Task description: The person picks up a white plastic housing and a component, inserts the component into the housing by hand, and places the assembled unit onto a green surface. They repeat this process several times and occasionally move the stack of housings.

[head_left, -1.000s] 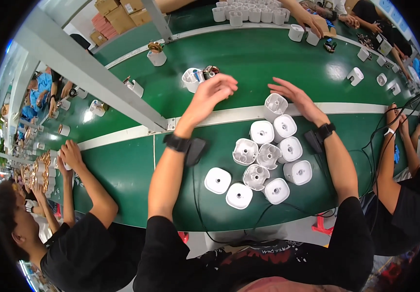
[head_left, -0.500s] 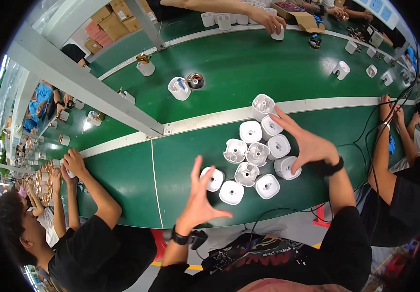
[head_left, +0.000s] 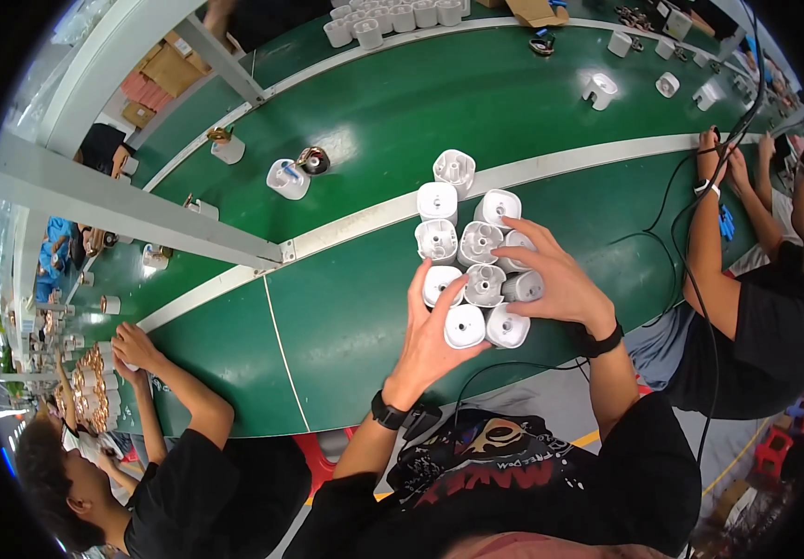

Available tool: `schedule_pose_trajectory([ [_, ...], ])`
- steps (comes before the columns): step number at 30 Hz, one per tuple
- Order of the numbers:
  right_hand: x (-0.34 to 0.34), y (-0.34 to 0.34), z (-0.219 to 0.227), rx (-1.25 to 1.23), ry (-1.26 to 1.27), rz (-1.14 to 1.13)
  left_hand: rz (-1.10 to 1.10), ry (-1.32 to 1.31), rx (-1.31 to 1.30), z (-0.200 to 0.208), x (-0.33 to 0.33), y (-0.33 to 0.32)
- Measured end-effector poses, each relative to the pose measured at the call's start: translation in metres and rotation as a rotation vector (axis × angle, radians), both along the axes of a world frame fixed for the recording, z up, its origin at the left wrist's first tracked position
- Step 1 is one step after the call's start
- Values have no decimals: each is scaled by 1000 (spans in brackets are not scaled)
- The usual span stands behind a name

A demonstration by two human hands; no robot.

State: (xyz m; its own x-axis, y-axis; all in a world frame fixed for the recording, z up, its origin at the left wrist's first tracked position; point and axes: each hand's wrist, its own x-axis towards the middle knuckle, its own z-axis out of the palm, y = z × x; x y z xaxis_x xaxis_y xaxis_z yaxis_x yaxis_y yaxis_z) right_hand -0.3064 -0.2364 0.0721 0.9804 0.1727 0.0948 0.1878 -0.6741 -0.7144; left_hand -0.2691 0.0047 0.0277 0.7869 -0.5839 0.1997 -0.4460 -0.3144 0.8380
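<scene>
Several white plastic housings [head_left: 481, 244], squarish with rounded corners, stand packed together on the green tabletop before me. Some show a closed top with a centre hole, others an open end with inner posts. My left hand [head_left: 434, 337] presses its curved fingers and thumb round the near left housing [head_left: 464, 326]. On the opposite side, my right hand [head_left: 565, 284] bends round the right-hand housings [head_left: 524, 286], its fingertips on them. Between both hands the group is squeezed close. One open housing [head_left: 455, 170] stands at the far end by the white rail, beyond my fingers.
Past the white rail [head_left: 364, 230], a green belt carries a housing [head_left: 287, 179] beside a metal motor-like part [head_left: 312, 160]. A grey post [head_left: 141, 205] slants across the left. Black cables [head_left: 690, 252] hang at right. Co-workers sit on both sides.
Both hands have closed in from the sides onto the housings, which now stand in a tighter, narrower group. The view has shifted, and the co-worker's hand across the belt has left it.
</scene>
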Motion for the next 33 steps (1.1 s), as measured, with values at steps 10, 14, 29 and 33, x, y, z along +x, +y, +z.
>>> schedule_pose_trajectory([
  [10,-35,-64,0,-2,23,-231,-111,-70,-66,-11,-20,-93],
  [14,-44,-95,-2,7,18,-316,-125,-73,-111,-11,-19,-128],
  [29,-43,-156,-12,-47,-3,-454,-159,-71,-181,-25,-15,-186],
  [33,-38,-160,-8,-50,-50,-490,-177,-34,-158,-27,-15,-181],
])
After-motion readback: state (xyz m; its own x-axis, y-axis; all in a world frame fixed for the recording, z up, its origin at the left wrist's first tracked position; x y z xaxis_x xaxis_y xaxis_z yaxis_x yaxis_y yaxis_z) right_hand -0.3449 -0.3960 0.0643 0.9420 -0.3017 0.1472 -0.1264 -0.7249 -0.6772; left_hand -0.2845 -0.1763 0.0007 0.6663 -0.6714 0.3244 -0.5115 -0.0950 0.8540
